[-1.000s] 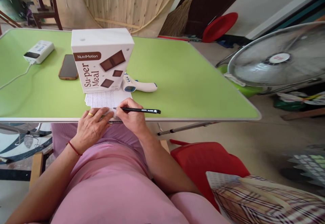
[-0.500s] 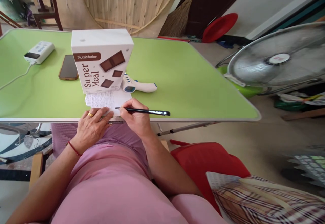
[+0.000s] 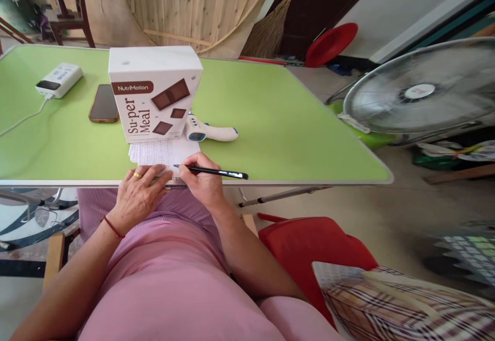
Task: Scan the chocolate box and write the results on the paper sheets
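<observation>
Sheets of paper (image 3: 157, 152) covered in rows of small handwriting lie at the near edge of the green table (image 3: 263, 109). My left hand (image 3: 142, 189), with a gold ring, rests flat over their lower left part, fingers stretched out. A black pen (image 3: 216, 171) is pinched in my right hand (image 3: 203, 181), its tip at the paper and its back end pointing right. Behind the sheets, covering their top, a white NutriMotion box (image 3: 154, 93) stands upright. A white and blue infrared thermometer (image 3: 212, 132) lies against the box's right side.
Left of the box are a phone (image 3: 104, 103) and a white power bank (image 3: 60, 80) with a cable. To the right stands a large fan (image 3: 417, 91). A red chair (image 3: 309, 248) with a plaid bag (image 3: 386, 305) is beside me.
The pen's back end has swung left and slightly down, and my right hand has shifted a little left and down. My left hand stays in place.
</observation>
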`<control>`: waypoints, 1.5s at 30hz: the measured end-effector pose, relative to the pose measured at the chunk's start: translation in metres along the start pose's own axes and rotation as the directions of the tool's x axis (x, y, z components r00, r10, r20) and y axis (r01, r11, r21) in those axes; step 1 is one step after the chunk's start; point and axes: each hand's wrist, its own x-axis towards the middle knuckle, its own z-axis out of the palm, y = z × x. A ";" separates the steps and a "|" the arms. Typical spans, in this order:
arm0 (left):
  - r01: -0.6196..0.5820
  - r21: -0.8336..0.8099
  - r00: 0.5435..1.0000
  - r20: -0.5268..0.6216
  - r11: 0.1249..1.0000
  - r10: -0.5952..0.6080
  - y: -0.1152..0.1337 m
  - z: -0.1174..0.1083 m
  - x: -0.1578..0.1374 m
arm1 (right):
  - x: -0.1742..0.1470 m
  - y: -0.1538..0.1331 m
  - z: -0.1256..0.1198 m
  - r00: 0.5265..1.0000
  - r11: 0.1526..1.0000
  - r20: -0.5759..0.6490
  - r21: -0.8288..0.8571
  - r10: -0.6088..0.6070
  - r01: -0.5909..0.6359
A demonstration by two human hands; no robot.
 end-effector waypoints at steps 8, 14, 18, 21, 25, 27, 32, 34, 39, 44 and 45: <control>-0.007 0.000 1.000 -0.012 1.000 0.007 0.000 0.000 0.000 | 0.000 0.002 0.000 0.999 0.999 -0.003 -0.030 -0.040 0.039; -0.005 0.000 1.000 -0.006 1.000 0.005 0.000 -0.001 0.000 | 0.000 0.001 -0.001 0.999 0.998 0.012 -0.023 -0.049 0.050; -0.001 0.000 1.000 -0.007 1.000 0.001 0.000 0.000 0.000 | 0.001 0.000 -0.001 0.999 0.999 0.018 -0.017 -0.034 0.034; -0.003 -0.002 1.000 -0.005 1.000 0.003 0.000 0.000 0.000 | 0.001 0.000 -0.001 1.000 1.000 -0.001 -0.020 -0.012 0.012; 0.000 0.000 1.000 0.002 1.000 0.000 0.000 -0.001 0.000 | -0.001 -0.001 -0.001 1.000 1.000 -0.028 0.000 -0.001 0.001; -0.001 -0.001 1.000 0.004 1.000 0.001 0.001 -0.001 0.001 | -0.001 -0.001 0.000 1.000 1.000 -0.023 0.005 -0.003 0.003; 0.000 0.000 1.000 -0.001 1.000 0.000 0.000 -0.001 0.001 | -0.001 0.000 0.001 1.000 1.000 0.000 0.005 0.007 -0.007; -0.002 0.000 1.000 -0.001 1.000 0.002 0.000 -0.001 0.001 | -0.001 0.000 0.001 1.000 1.000 0.011 0.001 0.010 -0.010; 0.018 -0.030 0.999 0.042 0.999 -0.017 0.000 -0.002 0.001 | 0.000 0.000 0.001 0.999 0.999 0.025 -0.018 0.030 -0.030; 0.024 -0.039 0.999 0.043 0.999 -0.022 0.001 -0.002 0.000 | 0.000 0.000 0.001 0.999 0.999 0.028 -0.017 0.028 -0.027; 0.022 -0.034 0.999 0.042 0.999 -0.020 0.001 -0.002 0.000 | 0.000 0.000 0.001 0.999 1.000 0.026 -0.015 0.023 -0.023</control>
